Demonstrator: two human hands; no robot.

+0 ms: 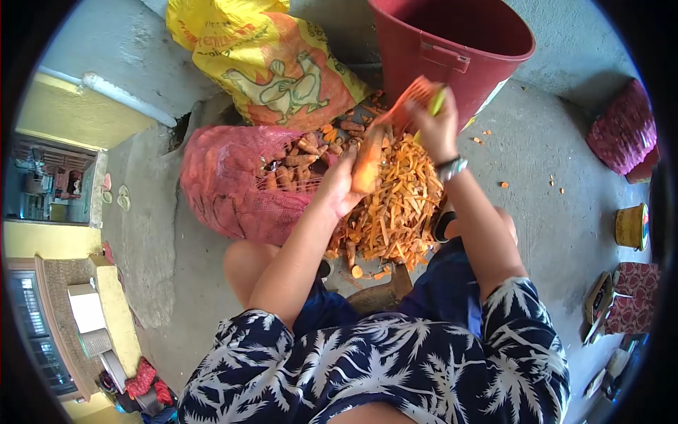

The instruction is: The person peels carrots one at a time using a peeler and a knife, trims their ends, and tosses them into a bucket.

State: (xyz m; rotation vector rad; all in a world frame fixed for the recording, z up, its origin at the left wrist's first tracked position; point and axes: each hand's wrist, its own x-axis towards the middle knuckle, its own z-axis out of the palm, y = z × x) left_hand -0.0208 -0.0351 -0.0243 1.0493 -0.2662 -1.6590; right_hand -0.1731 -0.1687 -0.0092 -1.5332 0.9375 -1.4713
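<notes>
My left hand (339, 185) is closed round a partly peeled carrot (366, 174), its bright orange end toward me. Close to the carrot's far end, my right hand (439, 131) grips a peeler with a yellow-green handle (437, 101); motion blurs its blade. An orange, slatted piece (417, 95) shows beside the right fingers, and I cannot tell whether the hand touches it. Below both hands lies a large heap of carrot peelings (399, 212). Unpeeled carrots (300, 161) show through the opening of a red mesh sack (233, 187) to the left.
A tall maroon bin (452, 53) stands beyond the right hand. The yellow printed sack (282, 78) leans at the back. Carrot scraps (504, 184) dot the concrete floor (544, 240). At the right are a yellow bucket (631, 226) and a purple-red sack (625, 131).
</notes>
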